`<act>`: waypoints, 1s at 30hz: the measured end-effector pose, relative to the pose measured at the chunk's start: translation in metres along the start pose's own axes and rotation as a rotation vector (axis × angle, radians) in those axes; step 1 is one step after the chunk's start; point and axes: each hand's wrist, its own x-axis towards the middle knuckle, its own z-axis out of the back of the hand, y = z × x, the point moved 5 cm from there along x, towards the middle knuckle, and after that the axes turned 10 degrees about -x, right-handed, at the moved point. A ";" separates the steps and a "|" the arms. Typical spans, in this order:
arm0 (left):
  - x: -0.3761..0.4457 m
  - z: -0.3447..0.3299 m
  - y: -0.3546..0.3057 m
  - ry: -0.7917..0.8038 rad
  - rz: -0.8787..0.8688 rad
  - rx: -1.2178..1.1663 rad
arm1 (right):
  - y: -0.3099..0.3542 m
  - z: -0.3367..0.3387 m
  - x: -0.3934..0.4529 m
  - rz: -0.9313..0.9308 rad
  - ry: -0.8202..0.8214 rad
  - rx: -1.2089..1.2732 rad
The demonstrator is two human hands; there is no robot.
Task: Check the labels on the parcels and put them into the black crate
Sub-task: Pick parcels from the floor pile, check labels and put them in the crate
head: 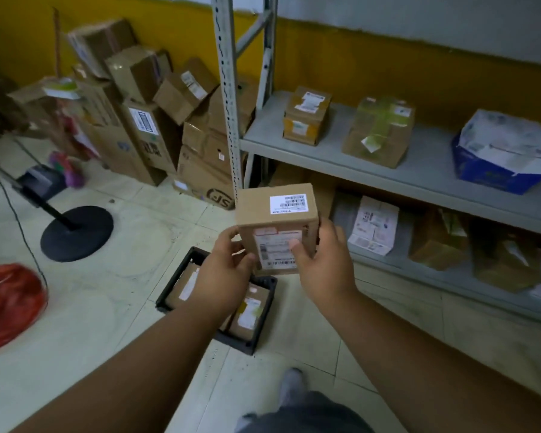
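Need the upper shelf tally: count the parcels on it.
3: a yellow-taped box at the left, a green-taped box in the middle, a blue-and-white box at the right; more may sit beyond view.

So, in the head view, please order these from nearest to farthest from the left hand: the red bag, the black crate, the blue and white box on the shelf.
From the left hand:
1. Black crate, on the floor just below the hand.
2. Red bag, on the floor far left.
3. Blue and white box, on the upper shelf, far right.

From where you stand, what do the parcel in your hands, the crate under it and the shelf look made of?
Parcel: brown matte cardboard, folded edges, white paper labels.
Black crate: looks like moulded plastic, dull finish, though that is unsure.
Shelf: likely grey-painted metal, judging by the perforated upright.
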 end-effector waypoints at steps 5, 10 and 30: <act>0.039 0.010 0.012 0.010 0.084 -0.025 | 0.010 -0.037 0.042 -0.025 0.079 -0.021; 0.091 0.050 -0.001 0.068 0.040 -0.022 | 0.037 -0.069 0.070 -0.110 0.044 0.014; 0.274 0.025 0.254 0.615 0.297 -0.420 | -0.074 -0.314 0.061 -0.525 -0.069 -0.061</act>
